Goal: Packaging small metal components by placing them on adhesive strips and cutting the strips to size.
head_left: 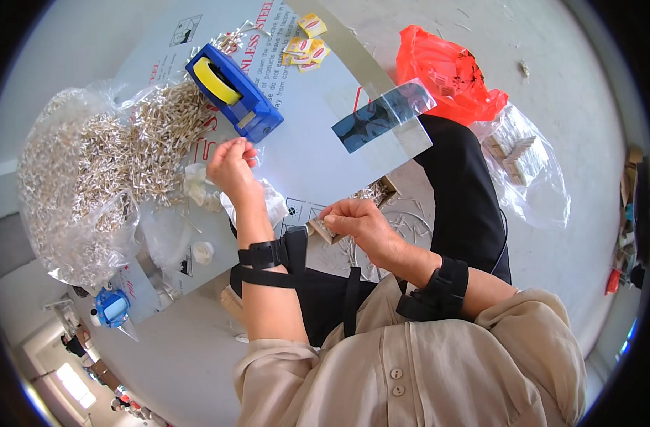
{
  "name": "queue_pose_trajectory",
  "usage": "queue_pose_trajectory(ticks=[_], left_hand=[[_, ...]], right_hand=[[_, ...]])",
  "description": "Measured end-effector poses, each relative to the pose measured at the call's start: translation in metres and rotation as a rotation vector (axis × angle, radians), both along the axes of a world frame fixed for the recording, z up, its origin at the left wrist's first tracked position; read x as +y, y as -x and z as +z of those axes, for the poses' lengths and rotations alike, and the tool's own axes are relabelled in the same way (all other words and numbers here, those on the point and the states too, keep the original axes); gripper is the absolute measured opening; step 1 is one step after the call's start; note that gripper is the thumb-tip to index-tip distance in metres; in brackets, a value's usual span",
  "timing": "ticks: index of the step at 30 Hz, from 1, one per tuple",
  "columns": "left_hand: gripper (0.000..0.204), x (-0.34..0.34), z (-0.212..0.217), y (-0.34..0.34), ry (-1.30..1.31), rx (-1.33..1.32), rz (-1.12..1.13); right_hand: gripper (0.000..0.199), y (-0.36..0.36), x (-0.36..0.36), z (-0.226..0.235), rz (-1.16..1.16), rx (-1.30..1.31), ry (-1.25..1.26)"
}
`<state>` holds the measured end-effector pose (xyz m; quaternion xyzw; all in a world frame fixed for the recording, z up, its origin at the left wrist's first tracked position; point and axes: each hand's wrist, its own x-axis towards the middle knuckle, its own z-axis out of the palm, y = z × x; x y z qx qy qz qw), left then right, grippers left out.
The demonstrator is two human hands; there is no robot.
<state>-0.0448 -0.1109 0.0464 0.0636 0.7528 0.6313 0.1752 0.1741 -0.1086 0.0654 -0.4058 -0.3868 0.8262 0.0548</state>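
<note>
My left hand (234, 169) is just in front of a blue tape dispenser (257, 122) with a yellow-cored roll, its fingers curled together. What they pinch, if anything, is too small to make out. Lower and to the right, my right hand (364, 226) is closed, thumb pressed against the fingers, and whatever lies between them is hidden. Beneath it, near my lap, sits an open cardboard box (389, 191) with thin white-tipped sticks inside. A big heap of cotton swabs (150, 142) spills from a clear plastic bag (37, 192) left of the dispenser.
Small yellow-and-white packets (307, 48) lie at the far side of the film-covered metal tabletop (303, 142). A dark film strip (375, 122) rests near its right corner. On the floor are a red plastic bag (439, 67) and a clear bag of white bundles (521, 156).
</note>
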Motion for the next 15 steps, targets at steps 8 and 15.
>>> queue_pose_trajectory(ticks=[8, 15], left_hand=[[0.025, 0.013, 0.023, 0.0, -0.109, -0.637, -0.105], [0.023, 0.021, 0.016, 0.001, -0.14, -0.641, -0.015]], right_hand=[[0.019, -0.003, 0.002, 0.007, -0.043, 0.022, 0.082], [0.014, -0.005, 0.006, 0.016, -0.114, 0.177, 0.078]])
